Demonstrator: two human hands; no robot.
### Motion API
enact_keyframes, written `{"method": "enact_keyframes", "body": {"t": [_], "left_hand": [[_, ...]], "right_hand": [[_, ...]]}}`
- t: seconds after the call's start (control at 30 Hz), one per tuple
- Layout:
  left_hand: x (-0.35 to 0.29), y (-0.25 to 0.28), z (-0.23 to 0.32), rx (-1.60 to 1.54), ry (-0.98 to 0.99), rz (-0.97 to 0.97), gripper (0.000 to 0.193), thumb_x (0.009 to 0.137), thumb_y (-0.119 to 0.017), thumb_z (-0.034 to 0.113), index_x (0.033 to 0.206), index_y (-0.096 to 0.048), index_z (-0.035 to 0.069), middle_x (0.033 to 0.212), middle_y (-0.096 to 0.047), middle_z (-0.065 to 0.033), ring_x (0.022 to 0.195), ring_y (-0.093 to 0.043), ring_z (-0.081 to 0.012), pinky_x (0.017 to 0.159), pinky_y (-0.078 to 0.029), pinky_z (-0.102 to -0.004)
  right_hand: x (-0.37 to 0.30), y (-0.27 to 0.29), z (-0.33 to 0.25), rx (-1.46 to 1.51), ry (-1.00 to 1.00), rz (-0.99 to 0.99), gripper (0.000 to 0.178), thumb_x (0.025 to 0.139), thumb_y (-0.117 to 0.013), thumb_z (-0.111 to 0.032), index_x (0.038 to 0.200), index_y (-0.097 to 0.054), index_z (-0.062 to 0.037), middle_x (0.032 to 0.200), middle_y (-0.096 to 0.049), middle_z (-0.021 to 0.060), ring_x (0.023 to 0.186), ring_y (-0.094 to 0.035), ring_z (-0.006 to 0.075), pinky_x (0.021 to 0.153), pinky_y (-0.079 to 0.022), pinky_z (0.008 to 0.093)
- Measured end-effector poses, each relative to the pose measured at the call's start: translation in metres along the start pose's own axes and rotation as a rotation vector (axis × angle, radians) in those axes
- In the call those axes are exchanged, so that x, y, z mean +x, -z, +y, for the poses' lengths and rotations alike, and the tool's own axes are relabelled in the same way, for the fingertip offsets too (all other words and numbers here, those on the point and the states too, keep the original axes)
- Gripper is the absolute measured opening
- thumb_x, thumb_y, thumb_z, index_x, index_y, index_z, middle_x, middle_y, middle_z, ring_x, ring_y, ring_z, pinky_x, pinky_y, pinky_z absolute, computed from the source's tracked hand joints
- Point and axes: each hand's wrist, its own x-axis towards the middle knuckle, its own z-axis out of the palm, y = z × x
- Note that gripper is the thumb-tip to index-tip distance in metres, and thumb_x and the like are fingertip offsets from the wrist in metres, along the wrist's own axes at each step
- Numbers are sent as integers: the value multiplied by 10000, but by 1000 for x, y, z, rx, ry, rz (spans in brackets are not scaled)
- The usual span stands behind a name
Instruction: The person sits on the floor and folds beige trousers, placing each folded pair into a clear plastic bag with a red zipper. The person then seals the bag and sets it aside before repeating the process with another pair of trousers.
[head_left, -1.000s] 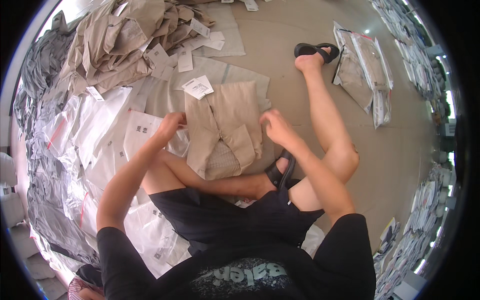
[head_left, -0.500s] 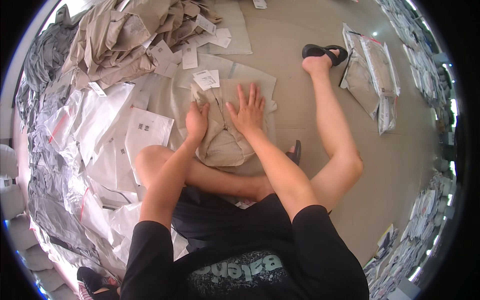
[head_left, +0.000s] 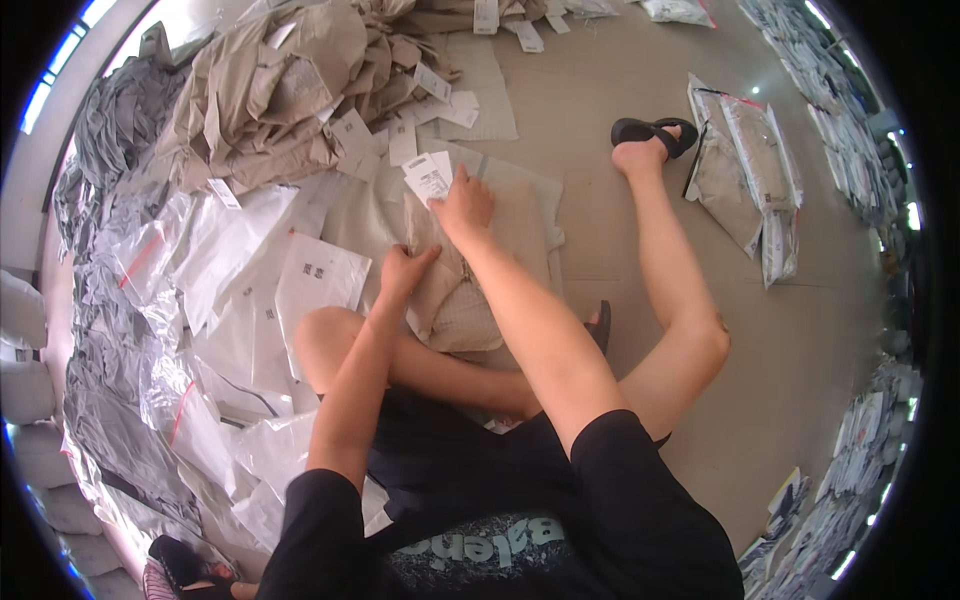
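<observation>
A beige garment [head_left: 475, 310], folded into a flat bundle, lies in front of my crossed leg with a dark cord along its middle. My left hand [head_left: 405, 270] is at its left edge, fingers curled and thumb over the cloth, closed on it. White paper tags [head_left: 427, 178] lie at the garment's far end. My right hand [head_left: 467, 210] reaches over them, with thumb and fingers bent around the tags' right edge. Under the garment spreads a pale woven sheet [head_left: 545, 195].
A heap of beige garments [head_left: 270, 100] with loose tags rises at the far left. Clear plastic bags [head_left: 235, 240] cover the left side beside grey garments [head_left: 125, 390]. Packed garments [head_left: 745, 160] lie past my right foot. Stacked packages [head_left: 850, 440] line the right. Another person's foot [head_left: 180, 560] shows lower left.
My right hand has left its flat position on the garment and moved up and left to the tags. My left hand has curled at the garment's edge. The whole view has shifted slightly.
</observation>
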Motion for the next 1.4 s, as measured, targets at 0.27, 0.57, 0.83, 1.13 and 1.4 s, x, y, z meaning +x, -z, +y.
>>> {"method": "enact_keyframes", "body": {"t": [0.27, 0.57, 0.83, 1.13, 1.4], "left_hand": [[-6, -6, -17, 68, -312, 158, 708, 872, -858, 415, 1347, -652, -68, 1175, -752, -284, 1070, -739, -388, 925, -573, -449], [-42, -3, 12, -193, -158, -43, 949, 913, -832, 540, 1578, -475, -36, 1439, -652, -280, 1292, -669, -349, 1062, -540, -416], [-25, -25, -16, -282, -35, -34, 1075, 855, -895, 511, 1632, -383, -28, 1486, -614, -272, 1342, -637, -370, 1089, -539, -441], [-54, -9, 7, -173, -112, -99, 1020, 808, -941, 402, 1567, -432, -51, 1413, -662, -280, 1258, -693, -355, 1038, -572, -438], [-60, -12, 7, -132, -180, -68, 941, 810, -942, 345, 1521, -483, -67, 1371, -697, -263, 1240, -707, -332, 1030, -576, -413]], "right_hand": [[-40, 34, 40, 758, -234, -245, 397, 1062, -650, -367, 1064, -697, 27, 966, -763, 226, 954, -730, 446, 839, -551, 540], [-122, 44, 54, 281, -91, -227, 466, 1124, -505, -403, 1045, -698, 13, 1029, -740, 287, 1005, -694, 492, 897, -529, 595], [-117, 80, 121, -49, 92, 133, 800, 984, -744, -440, 1517, -483, 97, 1436, -618, 280, 1338, -590, 445, 1113, -478, 532], [-103, 79, 190, 944, -575, -416, 924, 769, -978, -338, 1445, -543, 117, 1356, -698, 248, 1226, -701, 308, 1035, -561, 415], [-116, 96, 169, 946, -500, -337, 793, 774, -969, -163, 1415, -574, 86, 1297, -729, 191, 1147, -722, 279, 975, -574, 393]]}}
